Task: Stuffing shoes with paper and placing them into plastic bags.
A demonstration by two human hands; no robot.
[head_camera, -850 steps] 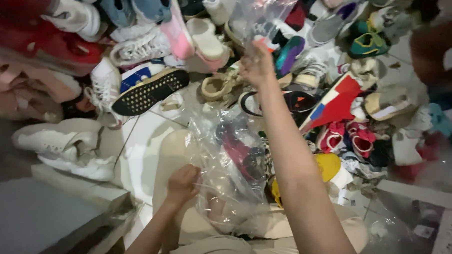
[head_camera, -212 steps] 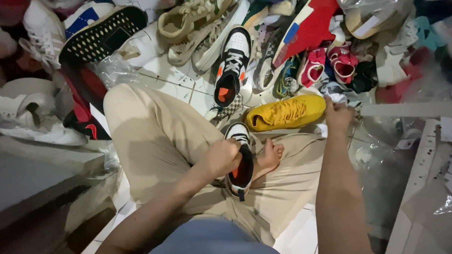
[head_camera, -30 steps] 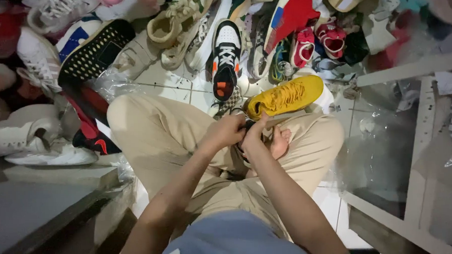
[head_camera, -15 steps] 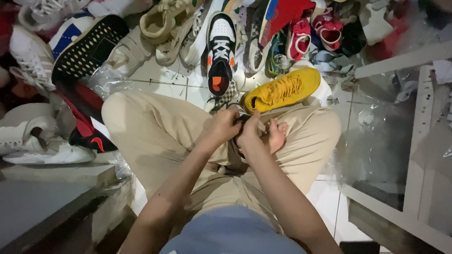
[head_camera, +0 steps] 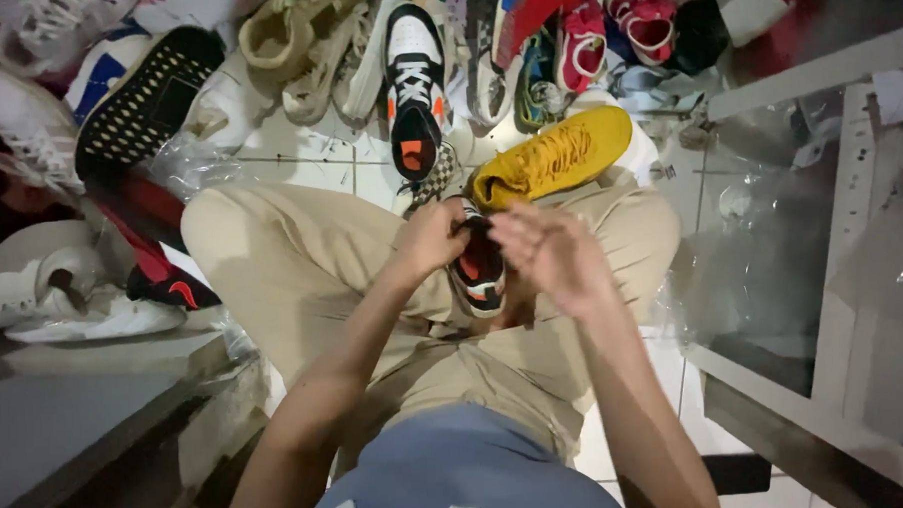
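Observation:
A black, white and orange sneaker [head_camera: 479,268] rests on my lap, over my crossed legs in tan trousers [head_camera: 302,259]. My left hand [head_camera: 433,237] grips its upper edge near the laces. My right hand [head_camera: 547,253] is raised just to the right of the shoe, fingers curled at the laces; whether it holds a lace I cannot tell. A yellow sneaker [head_camera: 553,155] lies on the floor just beyond my knees. The matching black, white and orange sneaker [head_camera: 414,90] stands on the tiles further out.
A heap of many shoes [head_camera: 294,39] covers the floor ahead and to the left, with white sneakers [head_camera: 63,298] by a grey ledge [head_camera: 67,418]. Clear plastic bags [head_camera: 771,233] and a white frame [head_camera: 851,240] lie to the right.
Both hands have stayed on the sneaker in my lap. The right hand has lifted slightly and spread away from the left. The view has tilted a little.

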